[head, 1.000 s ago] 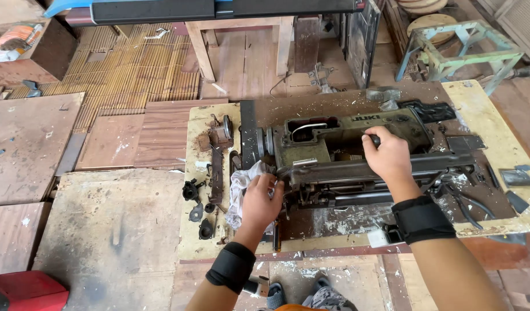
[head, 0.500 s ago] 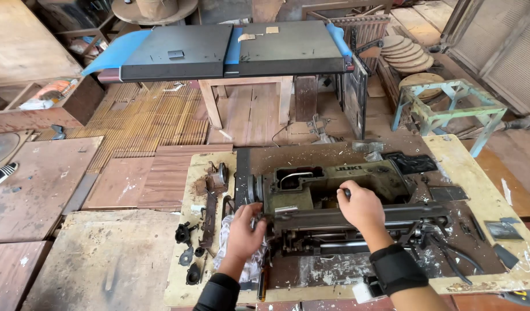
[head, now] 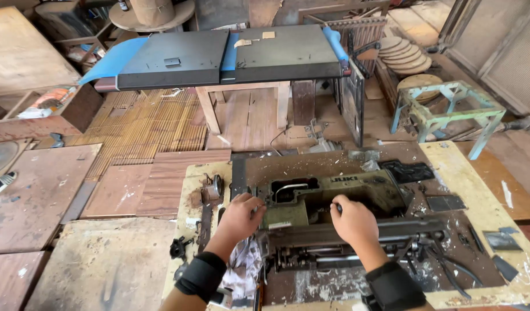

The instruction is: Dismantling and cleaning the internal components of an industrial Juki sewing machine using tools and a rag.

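Left hand (head: 240, 216): fingers curled, half closed, resting on the left end of the sewing machine (head: 334, 213); whether it grips a part there cannot be told. A black wrist wrap (head: 202, 275) covers the forearm below it.

Right hand (head: 352, 220): closed into a loose fist on the machine's upper body, a small dark item showing at the knuckles; its kind cannot be told. A second black wrap sits on that wrist.

The sewing machine lies tipped on its side at the centre of the bench (head: 483, 213), its long axis running from 9 o'clock to 3 o'clock. Body is olive-green painted metal, worn and grimy, with an open oval cut-out near the left end and exposed grey shafts and rods along the near side.

Bench top is pale painted board, chipped and stained, with a dark rusty recess around the machine.

At 7 o'clock of the machine, touching it, one crumpled printed rag (head: 243, 269). At 9 o'clock, several small black metal parts (head: 178, 249) lie loose; the count is unclear. At 3 o'clock, three flat dark metal plates (head: 445, 203).

At 12 o'clock, well apart, one wooden trestle carries two dark flat panels (head: 230, 55). At 2 o'clock, one pale green metal frame (head: 449, 109) stands on the floor.
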